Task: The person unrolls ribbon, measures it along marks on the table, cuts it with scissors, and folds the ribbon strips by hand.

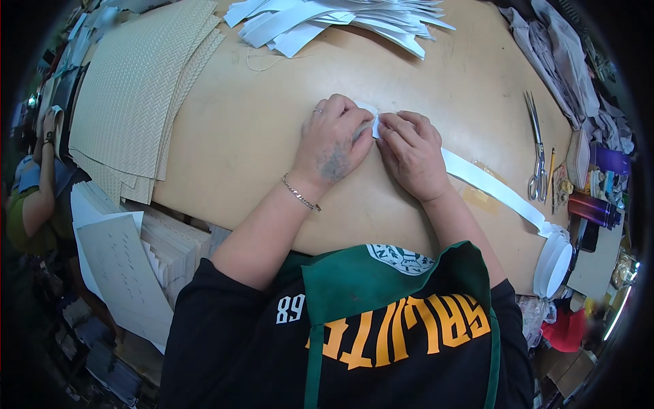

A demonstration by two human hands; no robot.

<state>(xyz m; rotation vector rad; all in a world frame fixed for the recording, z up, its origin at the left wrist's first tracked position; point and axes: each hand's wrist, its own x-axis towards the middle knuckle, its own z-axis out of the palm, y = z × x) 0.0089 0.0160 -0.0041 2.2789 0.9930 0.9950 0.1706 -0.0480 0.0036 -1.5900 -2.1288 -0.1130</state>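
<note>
A white strip (490, 181) runs along the tabletop from a loose roll (553, 262) at the right edge towards my hands. My left hand (336, 140) pinches the strip's white end, its fingers closed. Close beside it, my right hand (411, 146) has its thumb and fingertips pressed on the same white material. A small white part shows between and behind the fingertips; the rest of it is covered by my hands. Whether the end is folded there I cannot tell.
A pile of white strips (334, 20) lies at the far side. Woven-textured beige sheets (139, 82) are stacked at left. Scissors (537, 153) and a pencil (552, 180) lie at right, near grey cloth (555, 51). Another person's arm (44, 177) shows at far left.
</note>
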